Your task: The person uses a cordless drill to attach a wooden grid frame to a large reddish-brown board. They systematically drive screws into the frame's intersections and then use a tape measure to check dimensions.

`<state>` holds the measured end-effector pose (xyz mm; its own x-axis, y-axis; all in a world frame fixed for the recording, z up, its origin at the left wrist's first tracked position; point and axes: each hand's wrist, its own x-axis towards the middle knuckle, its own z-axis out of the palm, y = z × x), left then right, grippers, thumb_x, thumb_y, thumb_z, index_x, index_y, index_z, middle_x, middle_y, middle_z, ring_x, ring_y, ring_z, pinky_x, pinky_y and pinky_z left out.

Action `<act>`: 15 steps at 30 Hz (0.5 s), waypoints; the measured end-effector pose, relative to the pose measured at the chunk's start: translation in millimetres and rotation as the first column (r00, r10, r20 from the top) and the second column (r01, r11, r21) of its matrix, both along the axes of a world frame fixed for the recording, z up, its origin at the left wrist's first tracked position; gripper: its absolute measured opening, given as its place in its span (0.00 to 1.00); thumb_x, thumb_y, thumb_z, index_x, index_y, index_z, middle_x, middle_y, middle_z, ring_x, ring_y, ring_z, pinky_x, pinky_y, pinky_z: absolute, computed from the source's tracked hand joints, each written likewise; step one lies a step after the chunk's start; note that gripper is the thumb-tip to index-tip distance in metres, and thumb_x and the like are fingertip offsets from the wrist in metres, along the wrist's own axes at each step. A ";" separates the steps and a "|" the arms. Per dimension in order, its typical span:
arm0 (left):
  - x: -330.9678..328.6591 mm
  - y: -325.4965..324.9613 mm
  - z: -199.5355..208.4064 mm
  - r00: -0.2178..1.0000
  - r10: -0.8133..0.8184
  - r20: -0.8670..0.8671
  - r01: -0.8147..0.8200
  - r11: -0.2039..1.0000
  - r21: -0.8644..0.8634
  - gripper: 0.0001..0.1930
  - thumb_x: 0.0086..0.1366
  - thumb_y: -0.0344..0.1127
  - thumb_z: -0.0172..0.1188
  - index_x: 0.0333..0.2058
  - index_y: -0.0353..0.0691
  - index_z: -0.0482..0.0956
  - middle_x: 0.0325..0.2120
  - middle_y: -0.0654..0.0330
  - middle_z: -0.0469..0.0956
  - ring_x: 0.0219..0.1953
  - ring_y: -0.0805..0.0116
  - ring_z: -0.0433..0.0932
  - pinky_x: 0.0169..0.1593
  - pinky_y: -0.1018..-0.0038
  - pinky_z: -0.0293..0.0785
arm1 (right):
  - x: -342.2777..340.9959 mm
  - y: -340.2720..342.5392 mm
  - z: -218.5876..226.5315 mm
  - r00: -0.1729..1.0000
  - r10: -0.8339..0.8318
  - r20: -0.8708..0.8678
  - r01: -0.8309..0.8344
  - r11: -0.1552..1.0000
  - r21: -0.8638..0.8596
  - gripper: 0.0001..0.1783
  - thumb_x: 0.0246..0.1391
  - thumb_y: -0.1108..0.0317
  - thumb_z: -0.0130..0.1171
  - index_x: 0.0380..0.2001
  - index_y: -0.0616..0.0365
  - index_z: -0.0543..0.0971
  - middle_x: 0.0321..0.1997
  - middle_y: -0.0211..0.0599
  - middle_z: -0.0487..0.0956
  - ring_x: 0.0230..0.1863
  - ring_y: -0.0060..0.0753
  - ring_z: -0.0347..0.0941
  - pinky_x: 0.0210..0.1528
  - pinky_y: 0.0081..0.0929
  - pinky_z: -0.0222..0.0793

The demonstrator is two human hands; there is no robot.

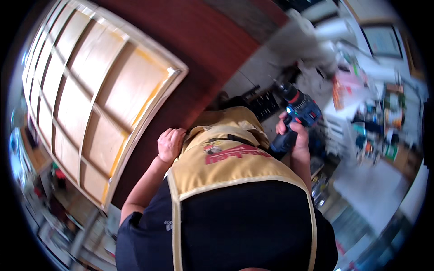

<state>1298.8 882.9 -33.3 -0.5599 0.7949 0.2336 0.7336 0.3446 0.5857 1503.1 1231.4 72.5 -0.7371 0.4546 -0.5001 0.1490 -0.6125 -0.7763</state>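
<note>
My right hand [294,133] is wrapped round the grip of a cordless drill [304,108], dark blue and black with a red ring behind the chuck. A thin bit points up and to the left, and a small light glows on the drill's body. My left hand [171,145] is closed, its fingers curled at the side of my tan apron [226,176], beside the edge of a dark red tabletop [199,40]. What those fingers hold, if anything, is hidden. On the tabletop lies a large wooden panel [68,119] with a grid of slats and yellowish strips along its border.
At the right, a white work surface [375,185] carries bottles, small boxes and a pink plastic bag [346,88]. White rolls [334,31] stand at the back right, near a framed sheet [382,41]. Shelves and clutter fill the lower left, beyond the panel.
</note>
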 end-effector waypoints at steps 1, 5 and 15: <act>-6.3 2.0 7.0 0.998 -0.048 0.026 0.049 0.998 -0.037 0.05 0.58 0.26 0.62 0.34 0.40 0.77 0.26 0.58 0.78 0.27 0.59 0.77 0.33 0.66 0.74 | 9.1 -1.2 -1.6 1.000 -0.026 0.000 0.026 0.999 -0.022 0.28 0.43 0.56 0.62 0.45 0.63 0.72 0.24 0.36 0.75 0.26 0.29 0.68 0.38 0.29 0.65; -12.3 8.5 -5.2 0.993 -0.089 0.073 0.093 0.994 -0.052 0.04 0.61 0.26 0.59 0.36 0.39 0.77 0.28 0.57 0.78 0.28 0.57 0.76 0.33 0.65 0.73 | 36.4 -1.7 -13.2 0.987 -0.155 -0.027 0.153 0.985 -0.077 0.27 0.46 0.57 0.61 0.46 0.64 0.72 0.25 0.36 0.76 0.26 0.30 0.70 0.38 0.30 0.67; -7.9 21.3 -13.9 0.997 0.052 0.053 -0.050 0.998 -0.034 0.03 0.60 0.26 0.60 0.34 0.39 0.78 0.25 0.54 0.78 0.26 0.55 0.78 0.30 0.64 0.74 | 45.3 23.7 -28.1 0.969 -0.229 -0.087 0.223 0.972 -0.068 0.25 0.48 0.58 0.59 0.46 0.64 0.72 0.26 0.36 0.76 0.28 0.30 0.70 0.39 0.31 0.67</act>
